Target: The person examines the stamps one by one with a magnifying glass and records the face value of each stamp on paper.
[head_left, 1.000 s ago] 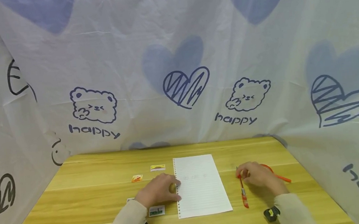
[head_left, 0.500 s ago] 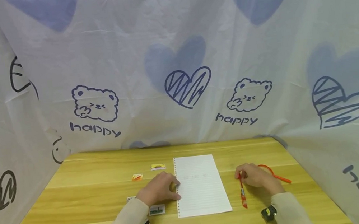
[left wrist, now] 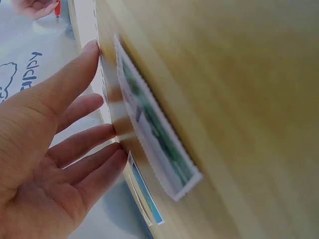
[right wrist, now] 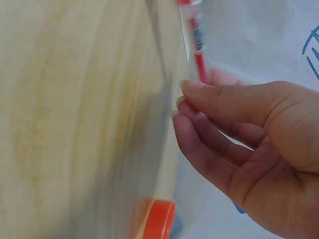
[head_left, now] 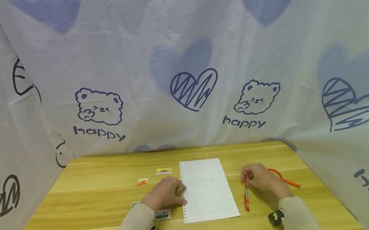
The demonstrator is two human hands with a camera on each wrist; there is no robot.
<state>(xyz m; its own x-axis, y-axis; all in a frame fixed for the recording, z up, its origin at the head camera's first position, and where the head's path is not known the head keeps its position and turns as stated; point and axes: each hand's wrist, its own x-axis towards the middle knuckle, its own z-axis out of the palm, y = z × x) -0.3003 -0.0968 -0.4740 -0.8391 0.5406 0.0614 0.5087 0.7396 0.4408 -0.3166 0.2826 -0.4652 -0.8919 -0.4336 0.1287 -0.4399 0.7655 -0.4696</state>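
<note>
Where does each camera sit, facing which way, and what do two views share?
Head: worn on the head, facing forward and down at the paper; left hand, right hand and sleeves show.
Left wrist: on that wrist, facing the left hand and a stamp; part of the right hand shows too.
Right wrist: on that wrist, facing the right hand pinching a red pen.
Shared: head and right wrist both show the pen.

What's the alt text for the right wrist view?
A right hand pinches a red pen over a wood-grain tabletop. Part of an orange object shows at the bottom edge; a pale backdrop with blue markings hangs behind.
</note>
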